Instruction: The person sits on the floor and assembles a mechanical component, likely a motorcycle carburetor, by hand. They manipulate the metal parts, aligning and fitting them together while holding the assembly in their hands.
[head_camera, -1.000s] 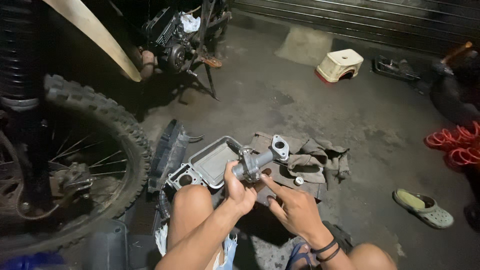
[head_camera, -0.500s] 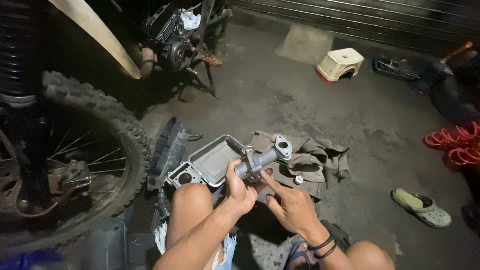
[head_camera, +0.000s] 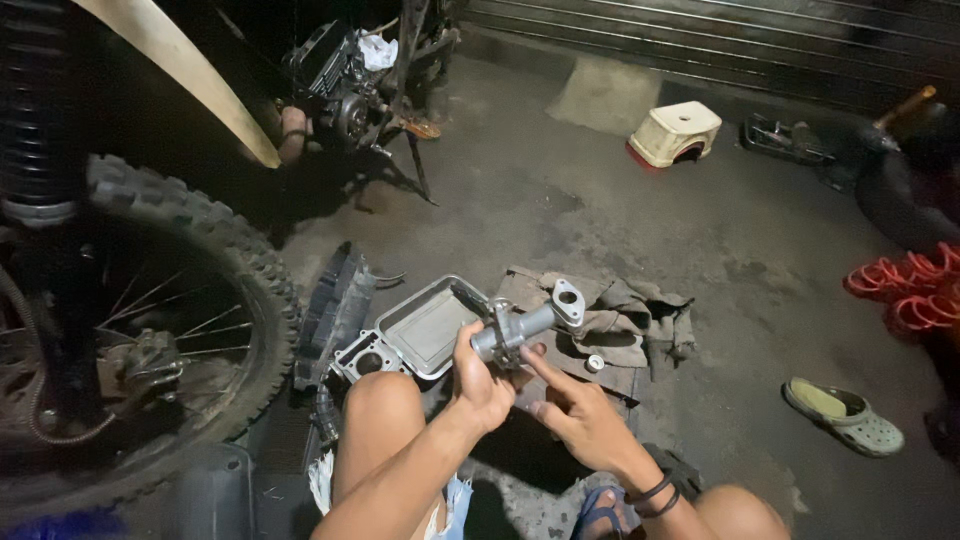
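The left hand (head_camera: 480, 375) grips the metal part (head_camera: 528, 325) firmly, flange toward one o'clock, while the right hand's (head_camera: 585, 420) open fingers (head_camera: 535, 362) steady it from below over the rag (head_camera: 625, 315).

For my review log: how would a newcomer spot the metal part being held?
Start at the big knobby wheel, then go right past the metal tray on the floor. The grey metal part is gripped in the left hand above a rag; unlike the tray, it is tube-shaped with a holed flange.
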